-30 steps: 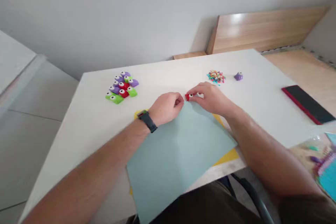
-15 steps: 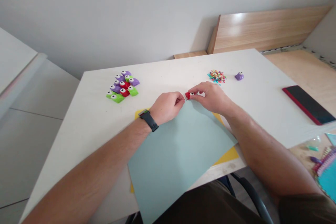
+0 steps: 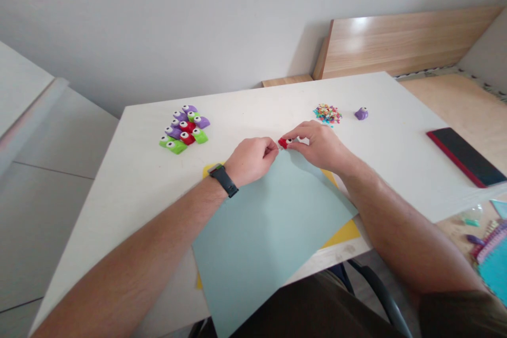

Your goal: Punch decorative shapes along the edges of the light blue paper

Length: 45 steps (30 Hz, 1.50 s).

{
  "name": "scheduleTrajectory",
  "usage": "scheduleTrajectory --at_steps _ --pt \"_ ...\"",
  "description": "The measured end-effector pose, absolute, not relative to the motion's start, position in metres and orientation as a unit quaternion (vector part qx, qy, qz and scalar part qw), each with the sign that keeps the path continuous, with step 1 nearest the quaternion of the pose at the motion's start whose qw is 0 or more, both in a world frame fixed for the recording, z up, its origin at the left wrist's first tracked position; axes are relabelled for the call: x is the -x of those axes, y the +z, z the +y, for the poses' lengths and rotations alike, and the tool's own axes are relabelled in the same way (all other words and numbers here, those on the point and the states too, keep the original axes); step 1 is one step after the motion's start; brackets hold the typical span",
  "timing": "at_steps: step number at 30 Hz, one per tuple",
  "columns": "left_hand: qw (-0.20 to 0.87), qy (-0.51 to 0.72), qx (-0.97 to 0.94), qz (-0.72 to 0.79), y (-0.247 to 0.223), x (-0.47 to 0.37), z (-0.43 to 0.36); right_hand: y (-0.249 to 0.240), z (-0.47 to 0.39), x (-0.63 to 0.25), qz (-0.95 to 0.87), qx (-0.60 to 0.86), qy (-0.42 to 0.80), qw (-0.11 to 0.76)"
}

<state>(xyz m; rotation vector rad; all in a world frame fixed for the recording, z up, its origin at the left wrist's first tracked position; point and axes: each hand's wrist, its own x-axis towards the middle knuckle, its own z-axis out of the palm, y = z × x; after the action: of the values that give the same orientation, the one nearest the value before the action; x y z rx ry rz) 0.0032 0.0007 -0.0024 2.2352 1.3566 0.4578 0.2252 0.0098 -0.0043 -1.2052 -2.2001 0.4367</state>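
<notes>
from afar i see the right hand [image 3: 320, 145] pinching a red googly-eyed figure [image 3: 283, 142] by the blue-grey paper [image 3: 273, 222]'s far corner; the left hand [image 3: 252, 161] (closed, contents unclear) is just beside it.

Gray wall [image 3: 198, 26], wht tbl [image 3: 396, 153], lt wood-grain panel [image 3: 396, 45] w/ glare, pale cab. [image 3: 51, 206]

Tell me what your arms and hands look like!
Both hands are bare, with no gloves. Above the left hand is a watch with a dark strap. The right hand has nothing around its wrist. A dark brownish sleeve shows high on the right arm; the left sleeve is out of view.
</notes>
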Motion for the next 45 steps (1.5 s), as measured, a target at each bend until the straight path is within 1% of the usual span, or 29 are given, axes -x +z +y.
scheduleTrajectory --at_steps 26,34,45 --pt "0.235 0.158 -0.822 0.494 -0.0021 -0.0032 0.0008 -0.0058 0.0094 -0.2196 -0.814 0.496 0.143 0.266" --pt "0.232 0.156 -0.828 0.486 -0.0028 -0.0028 0.0011 -0.0076 0.0105 -0.22 -0.81 0.492 0.135 0.29" --pt "0.254 0.147 -0.827 0.48 0.0013 0.0002 0.0027 0.0016 0.0132 -0.2276 -0.773 0.531 0.168 0.305"
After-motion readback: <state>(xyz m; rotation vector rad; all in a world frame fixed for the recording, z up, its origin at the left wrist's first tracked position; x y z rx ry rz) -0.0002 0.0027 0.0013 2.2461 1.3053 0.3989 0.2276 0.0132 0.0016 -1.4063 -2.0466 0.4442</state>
